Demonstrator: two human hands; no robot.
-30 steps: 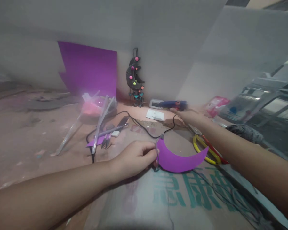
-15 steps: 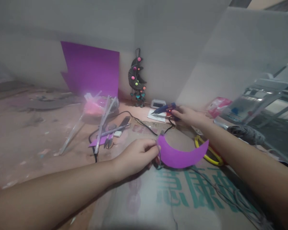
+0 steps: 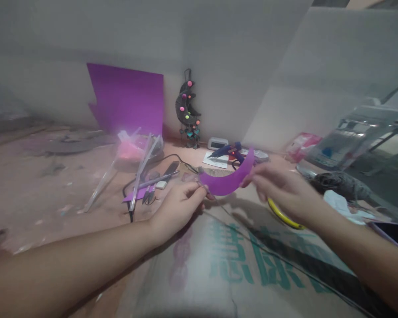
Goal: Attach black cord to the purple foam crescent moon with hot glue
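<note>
Head view, looking down at a workbench: the person's left hand [image 3: 177,207], in the centre of the frame, pinches the left end of a purple crescent [image 3: 227,183] between thumb and fingers. The crescent is in mid-frame, tilted so that its right tip points up, and seems to be raised off the printed board [image 3: 162,287] below. Grey yarn [image 3: 224,209] trails from near the left fingertips towards the lower right corner.

The right hand [image 3: 281,187], right of centre, is blurred, its fingers bent close to the crescent's lower right edge. Whether they touch it or hold yarn, I cannot tell.

What has just changed: half a second ago the right hand was at the blue glue gun [image 3: 223,151]; now it is away from the gun, which rests by a white card [image 3: 215,160] behind the crescent, a small red light glowing. The crescent has also risen in the frame. The work appears to have passed from the gun back to the crescent and its yarn.

At upper centre, a dark moon ornament [image 3: 182,108] with coloured dots leans by the wall; a purple sheet [image 3: 129,99] stands to its left.
</note>
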